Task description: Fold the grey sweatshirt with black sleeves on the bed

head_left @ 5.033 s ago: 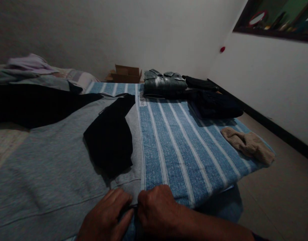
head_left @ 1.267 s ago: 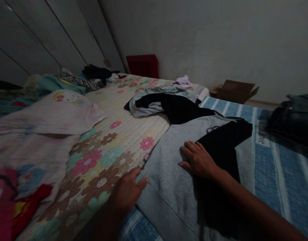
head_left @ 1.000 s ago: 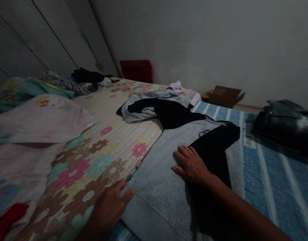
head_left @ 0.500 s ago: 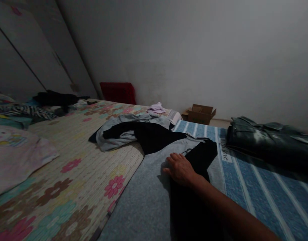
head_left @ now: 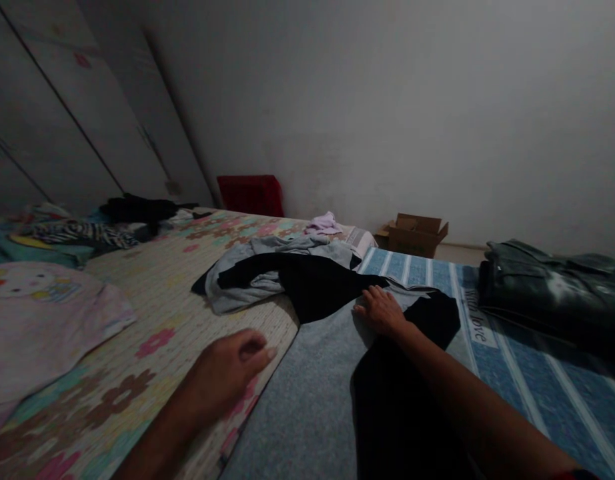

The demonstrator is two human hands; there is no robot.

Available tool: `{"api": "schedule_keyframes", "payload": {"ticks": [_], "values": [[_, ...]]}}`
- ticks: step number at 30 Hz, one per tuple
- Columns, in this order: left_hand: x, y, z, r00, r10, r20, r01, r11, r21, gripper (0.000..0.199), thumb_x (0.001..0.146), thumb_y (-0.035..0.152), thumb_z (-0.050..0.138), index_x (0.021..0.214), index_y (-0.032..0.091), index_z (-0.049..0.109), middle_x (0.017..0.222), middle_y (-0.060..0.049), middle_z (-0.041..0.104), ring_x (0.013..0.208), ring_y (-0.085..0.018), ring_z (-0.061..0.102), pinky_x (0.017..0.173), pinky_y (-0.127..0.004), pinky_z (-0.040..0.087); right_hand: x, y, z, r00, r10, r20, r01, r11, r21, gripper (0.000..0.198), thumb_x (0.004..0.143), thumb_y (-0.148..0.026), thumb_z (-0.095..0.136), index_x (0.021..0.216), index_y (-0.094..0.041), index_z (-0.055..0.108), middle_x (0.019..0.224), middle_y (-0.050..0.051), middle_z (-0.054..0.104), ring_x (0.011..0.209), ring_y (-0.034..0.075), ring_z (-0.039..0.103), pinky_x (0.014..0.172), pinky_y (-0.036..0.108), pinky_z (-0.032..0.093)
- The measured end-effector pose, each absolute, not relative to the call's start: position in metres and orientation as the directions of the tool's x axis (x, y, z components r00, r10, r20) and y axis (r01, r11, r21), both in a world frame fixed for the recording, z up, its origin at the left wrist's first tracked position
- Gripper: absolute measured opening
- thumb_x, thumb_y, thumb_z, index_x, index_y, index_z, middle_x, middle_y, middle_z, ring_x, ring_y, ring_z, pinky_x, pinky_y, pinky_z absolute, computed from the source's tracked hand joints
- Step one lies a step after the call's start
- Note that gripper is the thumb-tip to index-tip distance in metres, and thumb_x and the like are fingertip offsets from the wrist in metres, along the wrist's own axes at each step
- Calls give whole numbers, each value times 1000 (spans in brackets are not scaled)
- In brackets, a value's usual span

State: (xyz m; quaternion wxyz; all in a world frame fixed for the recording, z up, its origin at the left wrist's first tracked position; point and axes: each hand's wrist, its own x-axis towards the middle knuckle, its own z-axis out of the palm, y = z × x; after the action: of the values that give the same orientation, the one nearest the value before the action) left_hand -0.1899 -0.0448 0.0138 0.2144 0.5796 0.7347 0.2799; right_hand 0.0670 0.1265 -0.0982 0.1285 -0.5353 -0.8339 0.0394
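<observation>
A grey sweatshirt (head_left: 307, 380) with black sleeves lies spread across the bed. My right hand (head_left: 382, 310) rests flat on its upper part near the neckline, fingers stretched out. One black sleeve (head_left: 317, 283) reaches left over a crumpled grey garment (head_left: 247, 293); the other lies folded over the sweatshirt, partly under my right forearm. Left of the sweatshirt, my left hand (head_left: 227, 373) hovers over the flowered bed cover (head_left: 197, 327). Its fingers are loosely curled, the thumb stands apart, and nothing shows in it.
A folded dark jacket (head_left: 552, 293) lies on the blue striped cloth (head_left: 517, 380) at right. Pink printed clothing (head_left: 52, 320) and a clothes heap (head_left: 137, 210) are at left. Behind are a lilac cloth (head_left: 323, 224), a cardboard box (head_left: 415, 235) and a red object (head_left: 250, 195) by the wall.
My left hand has come into view at lower left. My right hand has slid up the sweatshirt towards the neckline. The view has shifted slightly left and up.
</observation>
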Motion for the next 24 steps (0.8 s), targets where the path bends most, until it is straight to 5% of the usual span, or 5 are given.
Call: {"api": "schedule_keyframes", "payload": {"ticks": [4, 8, 15, 21, 24], "values": [[-177, 41, 11, -450, 886, -113, 300, 270, 915, 22, 53, 28, 78, 66, 16, 65, 65, -3, 64, 66, -21, 62, 49, -24, 45, 64, 135, -105, -395, 907, 148, 880, 419, -222, 59, 94, -52, 34, 134, -10, 42, 142, 21, 38, 134, 32, 29, 104, 48, 26], [-173, 91, -16, -566, 812, -143, 177, 290, 941, 23, 56, 20, 77, 59, 16, 55, 48, 2, 52, 50, -16, 56, 44, -22, 41, 64, 141, -111, -395, 910, 130, 880, 415, -231, 62, 93, -55, 31, 137, -12, 40, 145, 20, 34, 136, 31, 26, 104, 48, 23], [-163, 116, -26, -542, 802, -250, -114, 224, 968, 20, 56, 11, 74, 69, 14, 58, 59, -4, 65, 54, -21, 64, 54, -34, 53, 64, 147, -114, -389, 915, 108, 880, 403, -253, 70, 92, -58, 29, 141, -7, 34, 148, 21, 28, 138, 33, 20, 105, 48, 21], [-153, 117, -23, -560, 817, -137, -244, -5, 970, 21, 57, 12, 73, 73, 16, 60, 63, 1, 67, 58, -17, 66, 64, -31, 55, 64, 157, -108, -385, 915, 119, 878, 403, -257, 70, 91, -59, 31, 139, -8, 36, 149, 21, 27, 138, 34, 17, 103, 49, 26], [-151, 118, -12, -489, 836, -248, -355, 69, 932, 9, 64, 14, 68, 73, 15, 65, 63, -4, 68, 62, -22, 68, 65, -37, 57, 64, 160, -106, -380, 918, 118, 882, 398, -253, 68, 91, -59, 31, 137, -9, 38, 149, 20, 28, 138, 34, 18, 102, 50, 26]]}}
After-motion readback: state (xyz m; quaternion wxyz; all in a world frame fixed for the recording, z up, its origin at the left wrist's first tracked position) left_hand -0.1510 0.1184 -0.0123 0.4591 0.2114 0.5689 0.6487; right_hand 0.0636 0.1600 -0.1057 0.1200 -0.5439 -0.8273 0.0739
